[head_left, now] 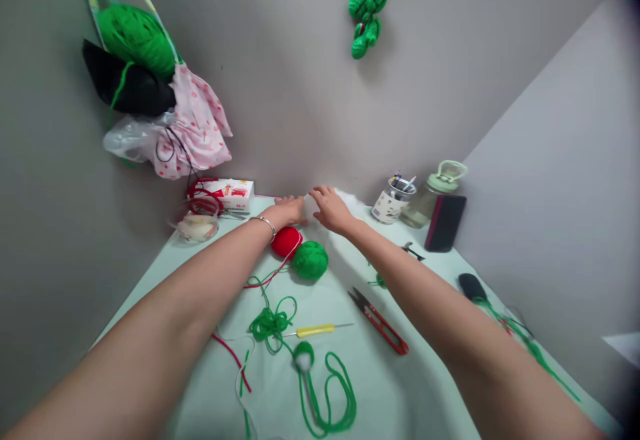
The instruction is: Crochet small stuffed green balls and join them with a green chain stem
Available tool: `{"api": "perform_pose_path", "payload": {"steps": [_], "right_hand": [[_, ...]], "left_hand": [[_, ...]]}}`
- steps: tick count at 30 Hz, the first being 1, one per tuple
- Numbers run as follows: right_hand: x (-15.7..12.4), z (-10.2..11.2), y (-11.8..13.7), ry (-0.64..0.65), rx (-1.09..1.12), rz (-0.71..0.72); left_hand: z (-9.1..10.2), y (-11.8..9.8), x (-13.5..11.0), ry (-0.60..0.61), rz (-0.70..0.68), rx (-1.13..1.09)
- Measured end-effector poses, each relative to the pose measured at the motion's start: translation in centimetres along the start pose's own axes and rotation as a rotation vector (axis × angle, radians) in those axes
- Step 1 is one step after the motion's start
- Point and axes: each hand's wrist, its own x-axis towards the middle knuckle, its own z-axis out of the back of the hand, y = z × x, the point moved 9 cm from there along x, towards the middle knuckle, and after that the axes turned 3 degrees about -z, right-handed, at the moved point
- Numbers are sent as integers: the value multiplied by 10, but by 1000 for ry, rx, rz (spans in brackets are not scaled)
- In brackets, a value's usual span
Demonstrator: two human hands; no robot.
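At the back of the table, my left hand [291,211] and my right hand [331,211] are close together at a heap of white fluffy stuffing [353,201]. A wisp of it shows between them, and the fingers of both hands are curled onto it. Blur hides the exact grip. Just in front of my left hand lie a red ball of yarn [286,243] and a green ball of yarn [311,261]. Nearer me is a small green crocheted piece [303,355] with white showing in its opening and a long green yarn tail.
A yellow-handled crochet hook [316,330], red thread snips [381,323] and tangled green yarn [270,323] lie mid-table. A pen cup [393,201], green-lidded bottle [423,203] and phone [446,223] stand back right. Back left are a box [227,195] and hanging bags [197,123].
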Motion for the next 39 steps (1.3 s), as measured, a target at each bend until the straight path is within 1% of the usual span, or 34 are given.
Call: {"api": "perform_pose_path", "payload": {"steps": [4,6,8,10,11,13,15,17,18,19,20,22,24,26,28,29,31,32,34,37,39], "right_hand": [[16,-26,-2,73,-53,-6],[18,-38,-1,103,-69,-14],[18,-48,1,122,-84,-16],[16,-55,2,128,-98,-20],[15,-57,2,128,-103,-26],[14,-60,0,126,-109,-40],[14,-62,-1,122,-104,-54],[16,-60,-1,118,-89,-63],[16,-57,0,120,-76,-64],[17,-53,1,128,-57,-60],[16,-48,2,138,-35,-53],[12,-33,6,160,21,-27],[2,-8,8,138,73,-26],[-16,22,10,69,114,-45],[-43,51,14,0,156,-76],[-60,62,20,-13,186,-87],[-98,73,37,27,256,-93],[-119,74,49,61,295,-80],[-162,68,77,134,358,-49],[-216,47,114,207,394,-34],[-240,31,129,228,433,-49]], "left_hand": [[-13,7,4,43,-47,-44],[-13,11,4,64,-57,-84],[-8,14,3,85,-67,-140],[4,13,1,101,-92,-219],[14,11,-1,107,-111,-266],[38,5,-9,98,-169,-380],[69,-2,-24,49,-237,-519],[100,-8,-44,-37,-298,-662],[113,-10,-55,-99,-333,-773],[123,-11,-66,-127,-365,-1043],[124,-10,-76,-128,-356,-1237],[118,-5,-91,-153,-285,-1474],[106,-1,-104,-193,-200,-1525],[96,-1,-118,-230,-160,-1527],[88,-6,-134,-228,-151,-1533],[85,-9,-142,-216,-147,-1539],[79,-16,-161,-189,-134,-1550],[77,-19,-170,-184,-129,-1554],[74,-24,-189,-181,-126,-1553],[69,-32,-215,-166,-121,-1545],[64,-36,-231,-167,-108,-1532]]}}
